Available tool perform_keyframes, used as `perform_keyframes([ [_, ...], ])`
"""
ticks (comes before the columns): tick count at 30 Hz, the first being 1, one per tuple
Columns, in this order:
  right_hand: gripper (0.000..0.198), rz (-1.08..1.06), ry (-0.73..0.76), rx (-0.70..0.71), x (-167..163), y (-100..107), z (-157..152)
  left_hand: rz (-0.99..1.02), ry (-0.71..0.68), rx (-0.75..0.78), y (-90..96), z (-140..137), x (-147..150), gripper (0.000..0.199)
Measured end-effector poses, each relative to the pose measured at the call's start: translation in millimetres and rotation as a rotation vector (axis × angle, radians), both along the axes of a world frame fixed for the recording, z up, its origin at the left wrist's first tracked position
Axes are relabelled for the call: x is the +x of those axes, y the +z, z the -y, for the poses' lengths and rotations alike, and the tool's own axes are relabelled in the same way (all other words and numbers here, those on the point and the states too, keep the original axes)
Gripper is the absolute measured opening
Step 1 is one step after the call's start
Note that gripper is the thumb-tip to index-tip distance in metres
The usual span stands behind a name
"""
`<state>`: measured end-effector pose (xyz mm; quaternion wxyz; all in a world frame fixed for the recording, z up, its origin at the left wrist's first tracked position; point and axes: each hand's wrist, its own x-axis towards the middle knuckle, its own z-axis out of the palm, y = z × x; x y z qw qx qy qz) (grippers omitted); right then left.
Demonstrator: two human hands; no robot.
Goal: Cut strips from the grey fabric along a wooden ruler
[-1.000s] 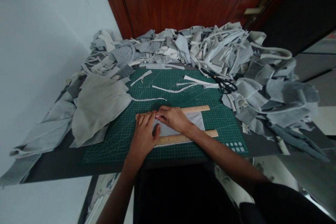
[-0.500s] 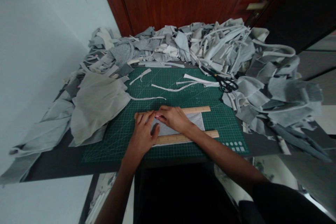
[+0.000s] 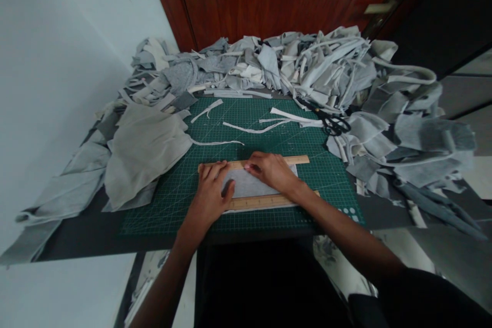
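Note:
On the green cutting mat, a piece of grey fabric lies flat between two wooden rulers. My left hand is spread over the left end, its fingers on the far ruler and its thumb on the fabric near the near ruler. My right hand is closed in a pinch at the far ruler's near edge, over the fabric. Something small and pinkish shows at its fingertips, too small to name. White cloth peeks out under the near ruler.
Heaps of grey fabric scraps line the back and right of the table. A larger pale cloth lies left. Thin fabric strips and black-handled scissors are at the mat's far side. A wooden door stands behind.
My right hand has slid to the right along the far ruler's edge, away from my left hand, uncovering more grey fabric. My left hand has stayed in place.

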<state>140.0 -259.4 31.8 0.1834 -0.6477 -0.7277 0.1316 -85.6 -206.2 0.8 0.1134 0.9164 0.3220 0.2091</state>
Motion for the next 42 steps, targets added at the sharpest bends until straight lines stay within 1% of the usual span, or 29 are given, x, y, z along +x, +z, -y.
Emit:
perform_keyframes([
  [5, 0.013, 0.015, -0.063, 0.005, 35, 2, 23, 0.013, -0.002, -0.041, 1.8, 0, 0, 0.041],
  [8, 0.012, 0.033, -0.098, -0.001, 52, 2, 33, 0.015, 0.0, -0.04, 1.5, 1, 0, 0.041],
  [13, 0.014, 0.072, -0.078, 0.01, 60, 0, 37, 0.024, 0.002, -0.015, -2.8, -1, -3, 0.042],
  [18, 0.012, 0.046, -0.055, 0.008, 46, 3, 27, 0.094, 0.031, -0.059, -6.9, -6, -4, 0.041],
  [22, 0.011, 0.009, 0.01, 0.011, 25, 5, 13, 0.151, 0.087, -0.047, -3.7, -2, 0, 0.045],
  [24, 0.012, 0.006, 0.034, 0.006, 14, 5, 4, 0.141, 0.121, -0.021, 0.6, 1, 1, 0.048],
  [28, 0.012, 0.008, 0.068, 0.003, -6, 7, -9, 0.034, 0.192, 0.072, 6.6, 5, -6, 0.048],
  [30, 0.012, 0.014, 0.077, -0.004, -12, 7, -14, 0.015, 0.21, 0.08, 4.7, 5, -13, 0.047],
  [34, 0.012, 0.018, 0.089, -0.027, -21, 8, -19, 0.08, 0.18, 0.034, -6.6, 1, -23, 0.047],
  [39, 0.013, 0.03, 0.118, -0.022, -36, 7, -27, 0.117, 0.175, 0.005, -15.4, 0, -24, 0.054],
  [42, 0.014, 0.035, 0.138, -0.009, -48, 5, -34, 0.123, 0.164, 0.001, -16.2, 0, -24, 0.05],
])
